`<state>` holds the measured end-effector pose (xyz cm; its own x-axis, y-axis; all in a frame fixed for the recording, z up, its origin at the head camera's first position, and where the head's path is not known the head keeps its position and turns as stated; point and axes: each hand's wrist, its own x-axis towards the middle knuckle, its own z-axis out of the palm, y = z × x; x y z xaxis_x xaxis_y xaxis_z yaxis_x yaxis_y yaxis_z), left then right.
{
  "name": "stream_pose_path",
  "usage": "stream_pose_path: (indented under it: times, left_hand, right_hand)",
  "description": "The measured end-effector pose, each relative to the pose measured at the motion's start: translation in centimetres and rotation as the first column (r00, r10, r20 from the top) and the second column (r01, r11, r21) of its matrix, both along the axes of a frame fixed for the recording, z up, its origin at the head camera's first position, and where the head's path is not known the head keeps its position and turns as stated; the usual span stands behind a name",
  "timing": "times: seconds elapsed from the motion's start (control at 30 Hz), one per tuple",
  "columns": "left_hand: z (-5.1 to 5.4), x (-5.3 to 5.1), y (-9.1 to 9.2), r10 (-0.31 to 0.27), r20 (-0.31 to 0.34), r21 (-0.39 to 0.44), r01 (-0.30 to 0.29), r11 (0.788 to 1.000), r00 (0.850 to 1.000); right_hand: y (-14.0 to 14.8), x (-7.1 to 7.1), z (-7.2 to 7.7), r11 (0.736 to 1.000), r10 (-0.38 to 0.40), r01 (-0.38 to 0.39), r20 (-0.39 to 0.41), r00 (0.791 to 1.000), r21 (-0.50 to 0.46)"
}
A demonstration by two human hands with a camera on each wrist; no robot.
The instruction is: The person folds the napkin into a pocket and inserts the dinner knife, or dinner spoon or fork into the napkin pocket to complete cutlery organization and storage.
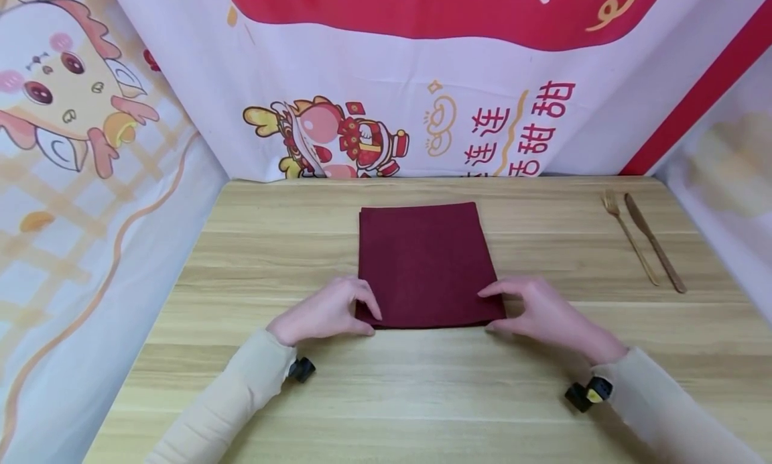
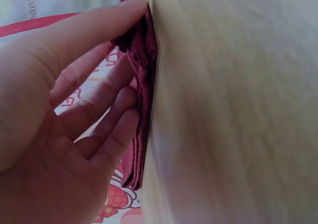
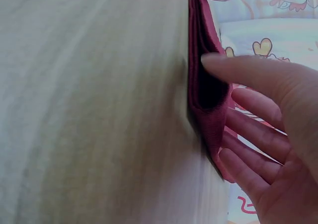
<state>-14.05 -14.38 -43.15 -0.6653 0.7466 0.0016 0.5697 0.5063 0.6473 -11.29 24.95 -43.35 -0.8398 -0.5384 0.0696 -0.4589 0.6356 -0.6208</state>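
A dark red cloth (image 1: 425,263), folded into a flat, several-layered rectangle, lies on the wooden table. At its near left corner, my left hand (image 1: 328,310) pinches the edge, thumb in front and index finger on top. The left wrist view shows the stacked cloth layers (image 2: 141,85) beside the fingers. My right hand (image 1: 543,316) is at the near right corner, index finger over the cloth and thumb apart from it by the front edge. In the right wrist view, the thumb (image 3: 238,70) is before a gap between layers, and the other fingers lie along the cloth's side.
A gold fork (image 1: 627,233) and a gold knife (image 1: 656,243) lie side by side on the table (image 1: 422,397) at the far right. Behind the table hangs a printed white and red curtain (image 1: 386,68), with more printed fabric (image 1: 175,249) along the left side.
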Motion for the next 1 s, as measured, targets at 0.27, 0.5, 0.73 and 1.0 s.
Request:
stream_pose_path:
  times: [0.27,0.5,0.73,1.0]
  left_hand:
    - [0.56,-0.04,-0.29,0.01,0.02,-0.006,-0.01,1.0,1.0]
    - [0.8,-0.28,-0.42,-0.02,0.013,0.007,0.02,1.0,1.0]
    - [0.66,-0.48,-0.59,-0.034,0.023,0.012,0.034,0.999,0.999]
    - [0.68,-0.75,-0.36,-0.028,0.05,-0.004,0.028,1.0,0.998]
  right_hand:
    - [0.33,0.15,-0.43,0.999,-0.024,0.024,0.0,1.0,-0.03]
    - [0.59,0.17,-0.62,0.999,-0.015,0.014,-0.035,0.999,-0.047]
    - [0.69,0.14,-0.58,0.994,0.035,-0.041,-0.061,0.998,-0.102]
    - [0.96,0.02,-0.37,0.996,0.071,-0.069,0.039,0.997,-0.049]
